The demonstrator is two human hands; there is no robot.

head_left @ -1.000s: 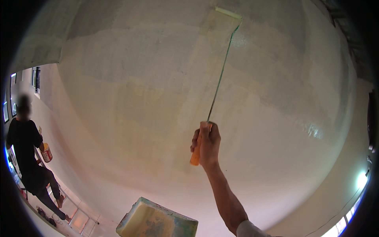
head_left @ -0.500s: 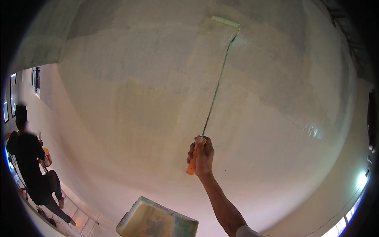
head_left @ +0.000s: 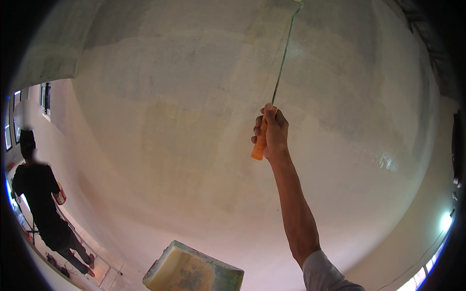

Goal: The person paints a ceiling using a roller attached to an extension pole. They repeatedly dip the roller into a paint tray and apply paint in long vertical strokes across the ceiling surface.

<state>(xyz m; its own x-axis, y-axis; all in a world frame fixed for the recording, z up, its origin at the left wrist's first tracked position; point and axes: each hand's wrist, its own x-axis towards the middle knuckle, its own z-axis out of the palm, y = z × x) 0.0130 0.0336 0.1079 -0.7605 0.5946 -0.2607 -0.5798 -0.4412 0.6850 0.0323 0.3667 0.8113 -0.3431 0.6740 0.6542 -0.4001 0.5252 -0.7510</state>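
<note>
My right hand [head_left: 272, 130] is wrapped round the orange handle of a paint roller [head_left: 283, 62], arm raised. The roller's long thin metal rod, smeared green, runs up from my fist. At the upper edge of the picture only a bit of the pale roller sleeve shows; the rest is cut off. Behind it spreads a large wall [head_left: 194, 145] with patchy grey, beige and whitish areas and a wet shine in places. Low in the middle, a paint tray [head_left: 228, 279] with stained rims holds some pale yellowish paint. My left hand is out of sight.
At the far left a person in dark clothes [head_left: 39, 199] stands on a raised support, with a paint bucket [head_left: 59, 194] at their side. A small window [head_left: 45, 99] is behind them. A bright lamp [head_left: 445, 221] glows at the right edge.
My right hand has moved up and slightly right, carrying the roller partly beyond the upper edge. The tray has stayed put. The person at left has lowered a raised leg.
</note>
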